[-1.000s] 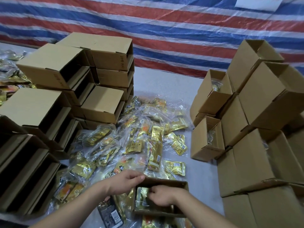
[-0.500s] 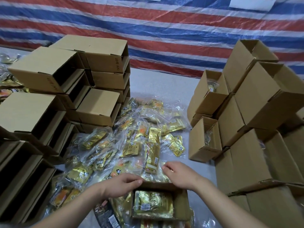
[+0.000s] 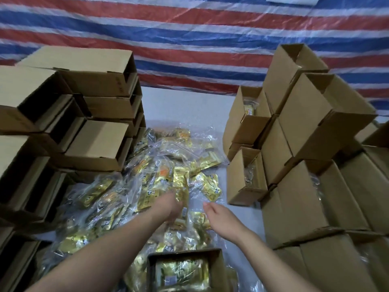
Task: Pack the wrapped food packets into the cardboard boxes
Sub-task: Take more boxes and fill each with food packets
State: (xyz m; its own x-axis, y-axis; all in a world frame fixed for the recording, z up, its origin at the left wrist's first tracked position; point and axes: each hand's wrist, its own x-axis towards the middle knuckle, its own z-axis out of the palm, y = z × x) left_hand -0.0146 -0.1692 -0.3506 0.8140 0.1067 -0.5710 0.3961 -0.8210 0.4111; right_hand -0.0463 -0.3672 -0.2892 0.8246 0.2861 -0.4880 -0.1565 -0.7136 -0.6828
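Observation:
A pile of gold foil food packets in clear wrap (image 3: pixel 147 186) covers the middle of the table. My left hand (image 3: pixel 169 205) reaches into the pile, and its fingers close on the lower end of a long gold packet (image 3: pixel 181 182); the fingertips are hidden under it. Just to its right, my right hand (image 3: pixel 217 216) hovers above the packets with fingers apart and nothing in it. An open cardboard box (image 3: pixel 219 268) sits at the near edge between my forearms, with a gold packet (image 3: pixel 183 270) lying flat inside.
Stacks of cardboard boxes lying on their sides (image 3: pixel 94 144) stand at the left. At the right, upright open boxes (image 3: pixel 246 186) are stacked, some with packets inside. A red, white and blue striped tarp (image 3: pixel 189 39) hangs behind the grey table.
Both hands have left the near box and moved forward over the pile. My left hand has reached the long gold packet. The view has tilted up, so the box sits lower in frame.

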